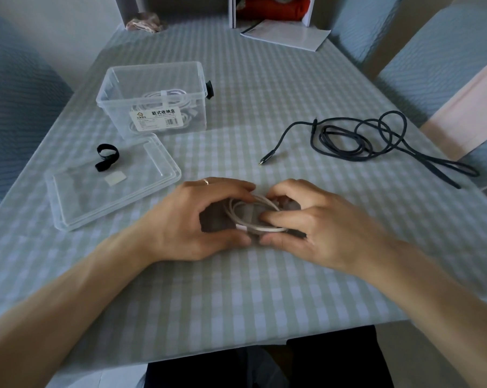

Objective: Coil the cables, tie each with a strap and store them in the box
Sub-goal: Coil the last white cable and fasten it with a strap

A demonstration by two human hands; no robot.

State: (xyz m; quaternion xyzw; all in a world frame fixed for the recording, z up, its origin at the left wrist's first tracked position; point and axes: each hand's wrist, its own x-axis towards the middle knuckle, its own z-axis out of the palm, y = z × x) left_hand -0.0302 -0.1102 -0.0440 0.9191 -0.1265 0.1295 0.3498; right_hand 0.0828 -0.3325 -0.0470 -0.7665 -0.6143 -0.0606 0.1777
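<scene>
Centrally, a white cable [254, 217] sits coiled in small loops between both hands, low over the near middle of the surface [236, 289], which carries a pale checked cloth. The left hand [197, 219] curls its fingers round the left side of the coil, thumb below, a ring on one finger. The right hand [306, 222] pinches the right side of the coil, fingers bent over the loops and thumb underneath. A dark shadow lies beneath the coil; whether a strap is on it cannot be told. To the far left stands a clear plastic box [152, 99], open, with white coiled cables [166, 103] already inside and a printed label on its front wall. Its clear lid [141, 189] lies flat just in front of the box, with a black strap [107, 157] curled on it and a small pale square beside the strap. Another black strap [209, 89] peeks out behind the box's right side. To the right, well apart from the hands, a dark cable [376, 144] lies loose and uncoiled. A white booklet [287, 35] lies at the far edge.
</scene>
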